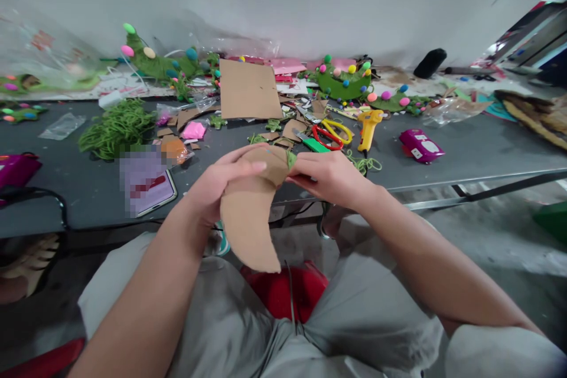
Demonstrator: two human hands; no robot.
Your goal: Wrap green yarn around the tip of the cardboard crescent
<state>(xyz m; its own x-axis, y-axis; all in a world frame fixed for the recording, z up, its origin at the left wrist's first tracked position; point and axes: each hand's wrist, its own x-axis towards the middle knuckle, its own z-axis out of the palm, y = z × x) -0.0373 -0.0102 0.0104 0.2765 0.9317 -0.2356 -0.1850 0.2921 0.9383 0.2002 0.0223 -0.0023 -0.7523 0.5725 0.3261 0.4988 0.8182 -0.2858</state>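
A brown cardboard crescent [250,221] hangs over the table's front edge, its lower tip pointing down above my lap. My left hand [230,174] grips its upper part, with the thumb lying across the face. At the upper right end, green yarn [290,159] is wrapped on the cardboard. My right hand [325,174] pinches at that end with the fingers bent together; the yarn runs into them. More loose green yarn [363,162] lies just beyond my right hand.
Scissors with red [328,137] and yellow handles, a yellow glue gun [369,130] and cardboard scraps lie behind my hands. A green yarn heap [117,129] and a phone [153,186] sit left. Decorated green crescents [345,85] stand along the wall. A purple device [420,146] lies right.
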